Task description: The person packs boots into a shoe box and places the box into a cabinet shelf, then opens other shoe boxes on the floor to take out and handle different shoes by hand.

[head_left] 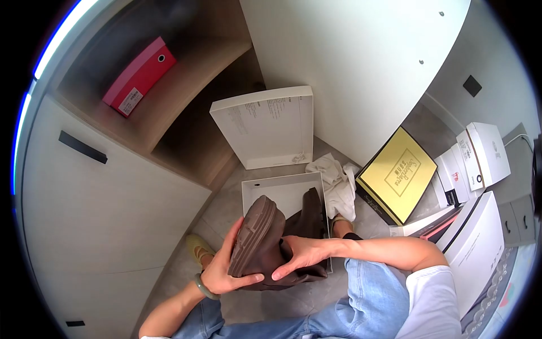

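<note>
A brown boot with a thick ridged sole is held between both hands above my lap, its sole tilted up and to the left. My left hand, with a bangle on its wrist, is wrapped round the sole side. My right hand grips the boot's upper, with its thumb pressed on the side. Behind it a second brown boot lies in an open white shoebox on the floor. The box's white lid stands upright behind the box. Crumpled white tissue paper lies beside the box.
A red box sits on a shelf in the open cabinet at the upper left. On the right are a yellow box, stacked white boxes and a large white box. A white cabinet door stands open behind.
</note>
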The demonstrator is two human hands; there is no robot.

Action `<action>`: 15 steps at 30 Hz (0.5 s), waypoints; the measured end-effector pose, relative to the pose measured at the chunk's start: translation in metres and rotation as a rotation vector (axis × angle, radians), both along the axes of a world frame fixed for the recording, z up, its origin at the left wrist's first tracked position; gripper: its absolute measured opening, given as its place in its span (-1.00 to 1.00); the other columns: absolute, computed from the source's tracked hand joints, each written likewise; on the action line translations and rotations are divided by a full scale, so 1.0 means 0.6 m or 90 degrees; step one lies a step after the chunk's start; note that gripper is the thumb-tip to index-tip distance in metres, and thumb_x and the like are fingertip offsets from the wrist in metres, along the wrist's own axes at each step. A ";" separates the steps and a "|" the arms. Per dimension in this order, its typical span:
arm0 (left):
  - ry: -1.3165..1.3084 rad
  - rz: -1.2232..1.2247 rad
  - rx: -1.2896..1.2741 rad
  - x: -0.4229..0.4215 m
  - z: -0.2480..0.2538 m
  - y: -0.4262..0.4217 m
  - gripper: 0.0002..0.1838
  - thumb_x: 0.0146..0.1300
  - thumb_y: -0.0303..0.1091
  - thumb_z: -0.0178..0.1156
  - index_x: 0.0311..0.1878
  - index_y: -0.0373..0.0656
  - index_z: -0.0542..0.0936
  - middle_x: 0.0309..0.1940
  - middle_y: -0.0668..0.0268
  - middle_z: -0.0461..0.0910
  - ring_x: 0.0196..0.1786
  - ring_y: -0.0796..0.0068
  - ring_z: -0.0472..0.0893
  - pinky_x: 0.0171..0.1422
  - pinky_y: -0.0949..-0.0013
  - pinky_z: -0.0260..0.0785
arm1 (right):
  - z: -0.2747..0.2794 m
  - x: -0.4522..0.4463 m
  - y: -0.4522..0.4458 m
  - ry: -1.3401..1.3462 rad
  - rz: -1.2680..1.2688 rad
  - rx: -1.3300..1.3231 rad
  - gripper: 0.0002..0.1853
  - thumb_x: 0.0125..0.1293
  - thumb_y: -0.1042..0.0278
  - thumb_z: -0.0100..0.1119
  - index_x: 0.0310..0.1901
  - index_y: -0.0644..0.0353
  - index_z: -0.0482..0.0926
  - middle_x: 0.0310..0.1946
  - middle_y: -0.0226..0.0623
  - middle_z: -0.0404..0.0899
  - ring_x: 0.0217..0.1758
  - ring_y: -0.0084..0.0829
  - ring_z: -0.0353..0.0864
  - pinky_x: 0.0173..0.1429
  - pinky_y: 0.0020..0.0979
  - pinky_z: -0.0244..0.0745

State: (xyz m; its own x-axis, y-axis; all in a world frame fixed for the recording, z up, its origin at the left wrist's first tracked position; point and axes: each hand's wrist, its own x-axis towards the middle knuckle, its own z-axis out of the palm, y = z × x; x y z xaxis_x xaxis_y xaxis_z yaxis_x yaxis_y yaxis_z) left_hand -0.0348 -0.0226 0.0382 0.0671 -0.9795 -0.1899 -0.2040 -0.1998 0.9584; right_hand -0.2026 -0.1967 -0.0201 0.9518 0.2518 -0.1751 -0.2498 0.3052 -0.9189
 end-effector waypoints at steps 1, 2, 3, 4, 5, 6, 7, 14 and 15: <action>-0.001 -0.001 0.000 0.002 0.002 0.001 0.27 0.00 -0.16 0.54 0.55 -0.26 -0.21 0.48 -0.03 0.05 0.53 0.13 0.12 0.56 0.13 -0.03 | 0.003 0.001 0.002 0.006 0.011 0.005 -0.08 0.11 0.01 0.50 0.30 0.49 0.23 0.26 -0.03 0.40 0.32 -0.30 0.38 0.41 -0.34 0.28; -0.082 -0.029 0.000 0.006 0.003 0.003 0.26 0.01 -0.16 0.53 0.55 -0.27 -0.21 0.48 -0.03 0.07 0.53 0.13 0.12 0.56 0.14 -0.02 | 0.000 0.002 0.004 0.005 0.009 0.005 -0.08 0.11 0.01 0.50 0.30 0.49 0.23 0.26 -0.03 0.40 0.32 -0.30 0.38 0.41 -0.34 0.28; -0.163 -0.057 -0.001 0.009 0.005 0.004 0.25 0.03 -0.15 0.52 0.55 -0.27 -0.21 0.47 -0.04 0.08 0.52 0.13 0.13 0.56 0.15 -0.01 | -0.004 0.003 0.006 0.021 0.039 -0.009 -0.08 0.12 0.02 0.49 0.30 0.49 0.22 0.25 -0.03 0.40 0.32 -0.28 0.38 0.41 -0.32 0.28; -0.163 -0.058 -0.001 0.009 0.009 0.006 0.25 0.03 -0.15 0.52 0.55 -0.27 -0.21 0.47 -0.04 0.08 0.52 0.13 0.13 0.56 0.15 -0.01 | -0.007 0.003 0.009 0.037 0.069 -0.023 -0.08 0.12 0.03 0.48 0.31 0.50 0.21 0.25 -0.03 0.40 0.32 -0.27 0.38 0.42 -0.31 0.28; -0.106 -0.058 0.063 0.008 0.013 0.008 0.24 0.04 -0.15 0.51 0.54 -0.29 -0.21 0.46 -0.04 0.11 0.51 0.13 0.16 0.55 0.16 0.02 | -0.009 0.004 0.014 0.038 0.067 -0.023 -0.08 0.12 0.03 0.48 0.31 0.50 0.21 0.25 -0.03 0.40 0.32 -0.27 0.38 0.42 -0.31 0.28; -0.049 -0.057 0.128 0.007 0.015 0.011 0.23 0.06 -0.14 0.50 0.54 -0.30 -0.21 0.44 -0.04 0.14 0.49 0.13 0.20 0.53 0.18 0.04 | -0.011 0.003 0.020 -0.007 0.038 -0.019 -0.06 0.12 0.02 0.47 0.30 0.53 0.19 0.24 0.04 0.40 0.32 -0.20 0.39 0.40 -0.29 0.31; -0.048 -0.058 0.129 0.009 0.013 0.017 0.23 0.06 -0.14 0.50 0.54 -0.30 -0.21 0.44 -0.04 0.14 0.49 0.13 0.20 0.53 0.18 0.04 | -0.013 0.004 0.027 -0.051 0.009 -0.014 -0.05 0.11 0.00 0.45 0.30 0.56 0.18 0.23 0.12 0.39 0.31 -0.13 0.41 0.39 -0.28 0.33; 0.071 0.075 0.251 0.011 0.046 0.049 -0.08 0.09 -0.24 0.47 0.41 -0.37 0.18 0.29 0.06 0.38 0.30 0.26 0.42 0.41 0.20 0.24 | -0.017 0.011 0.035 -0.086 -0.023 -0.183 0.01 0.18 -0.14 0.37 0.34 0.53 0.07 0.30 0.21 0.23 0.38 -0.08 0.32 0.38 -0.24 0.31; 0.095 0.121 0.263 0.011 0.052 0.051 -0.18 0.09 -0.27 0.46 0.35 -0.37 0.28 0.23 0.08 0.45 0.26 0.29 0.46 0.37 0.21 0.30 | -0.014 0.012 0.031 -0.086 -0.023 -0.183 0.01 0.18 -0.14 0.37 0.34 0.53 0.07 0.30 0.21 0.23 0.38 -0.08 0.32 0.38 -0.24 0.31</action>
State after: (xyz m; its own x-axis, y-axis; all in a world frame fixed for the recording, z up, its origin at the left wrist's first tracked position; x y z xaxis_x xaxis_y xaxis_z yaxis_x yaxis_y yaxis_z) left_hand -0.0283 0.0080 0.0691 0.1800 -0.7933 -0.5817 0.0066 -0.5903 0.8071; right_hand -0.1953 -0.1783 -0.0288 0.9788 0.1752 -0.1060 -0.1137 0.0349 -0.9929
